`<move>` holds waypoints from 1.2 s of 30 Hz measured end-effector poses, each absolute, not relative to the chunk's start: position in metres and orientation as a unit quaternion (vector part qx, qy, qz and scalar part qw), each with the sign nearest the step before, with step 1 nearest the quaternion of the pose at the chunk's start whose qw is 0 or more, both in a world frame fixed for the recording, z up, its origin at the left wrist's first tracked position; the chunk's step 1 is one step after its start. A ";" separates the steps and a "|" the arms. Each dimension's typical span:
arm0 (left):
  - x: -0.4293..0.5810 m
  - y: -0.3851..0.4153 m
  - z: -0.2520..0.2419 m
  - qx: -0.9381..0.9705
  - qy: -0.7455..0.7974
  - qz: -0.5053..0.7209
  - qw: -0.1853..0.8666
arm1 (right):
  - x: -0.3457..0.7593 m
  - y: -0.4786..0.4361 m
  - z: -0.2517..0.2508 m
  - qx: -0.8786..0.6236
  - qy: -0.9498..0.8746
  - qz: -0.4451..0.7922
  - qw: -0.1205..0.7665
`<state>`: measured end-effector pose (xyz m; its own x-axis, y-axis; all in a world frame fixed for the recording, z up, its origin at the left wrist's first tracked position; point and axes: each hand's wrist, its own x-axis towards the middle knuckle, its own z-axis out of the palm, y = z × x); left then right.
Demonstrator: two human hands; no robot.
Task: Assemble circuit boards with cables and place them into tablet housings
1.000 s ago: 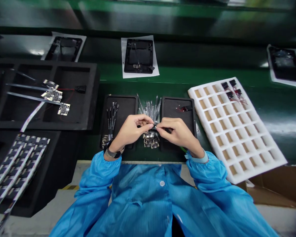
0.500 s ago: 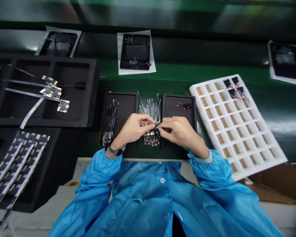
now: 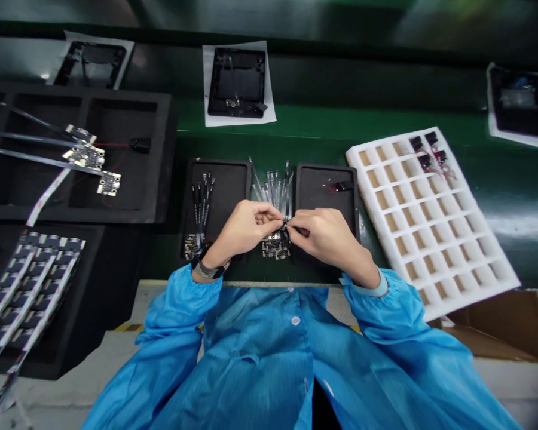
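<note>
My left hand (image 3: 251, 227) and my right hand (image 3: 325, 236) meet with pinched fingertips over a cluster of small circuit boards (image 3: 275, 246). Both are closed on one small board at the top of the cluster, mostly hidden by the fingers. Flat ribbon cables (image 3: 273, 185) fan out beyond the fingertips, away from me. Left of my left hand, a shallow black tray (image 3: 224, 179) holds more boards with dark ribbon cables (image 3: 201, 203). Beyond my right hand, a second black tray (image 3: 311, 200) contains a small black part with red wires (image 3: 339, 186).
A white foam grid tray (image 3: 434, 224) lies at right, with several black wired parts at its far end. Black foam trays (image 3: 164, 161) at left carry boards and cables. Black device housings (image 3: 237, 77) rest on white sheets along the back. A cardboard box (image 3: 506, 328) sits lower right.
The whole view has shifted slightly, with the background now higher in the picture. My hands keep pinching at the same spot, with only a slight shift of the fingers.
</note>
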<state>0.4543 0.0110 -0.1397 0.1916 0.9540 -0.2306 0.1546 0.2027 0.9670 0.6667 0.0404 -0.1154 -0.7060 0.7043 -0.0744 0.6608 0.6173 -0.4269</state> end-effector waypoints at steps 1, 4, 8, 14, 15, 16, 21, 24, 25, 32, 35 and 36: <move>0.454 0.011 -0.140 0.519 0.526 0.355 0.573 | 0.667 0.040 -0.117 -0.386 -0.893 0.224 0.057; 0.453 0.012 -0.140 0.498 0.514 0.362 0.597 | 0.670 0.039 -0.120 -0.391 -0.869 0.288 0.095; 0.450 0.013 -0.140 0.478 0.500 0.361 0.625 | 0.676 0.042 -0.122 -0.397 -0.795 0.429 0.160; 0.448 0.012 -0.138 0.472 0.489 0.348 0.645 | 0.680 0.047 -0.128 -0.411 -0.684 0.580 0.165; 0.448 0.012 -0.137 0.472 0.489 0.347 0.646 | 0.680 0.048 -0.129 -0.408 -0.673 0.594 0.165; 0.448 0.013 -0.136 0.471 0.489 0.347 0.647 | 0.679 0.049 -0.130 -0.405 -0.665 0.605 0.167; 0.448 0.013 -0.132 0.465 0.490 0.344 0.653 | 0.679 0.052 -0.133 -0.393 -0.648 0.630 0.169; 0.448 0.014 -0.130 0.463 0.490 0.338 0.656 | 0.679 0.052 -0.132 -0.390 -0.647 0.632 0.170; 0.447 0.014 -0.129 0.463 0.491 0.337 0.657 | 0.679 0.052 -0.132 -0.390 -0.648 0.631 0.170; 0.447 0.012 -0.129 0.466 0.489 0.337 0.656 | 0.678 0.050 -0.130 -0.395 -0.648 0.630 0.165; 0.448 0.013 -0.130 0.468 0.489 0.335 0.655 | 0.678 0.050 -0.129 -0.398 -0.649 0.628 0.159; 0.448 0.013 -0.131 0.470 0.488 0.335 0.655 | 0.678 0.050 -0.129 -0.398 -0.649 0.629 0.159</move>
<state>0.4482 0.0131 -0.1305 0.2993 0.8972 -0.3246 0.0192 0.3345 0.9422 0.6781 0.0497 -0.1290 -0.6323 0.7162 -0.2952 0.3175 -0.1079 -0.9421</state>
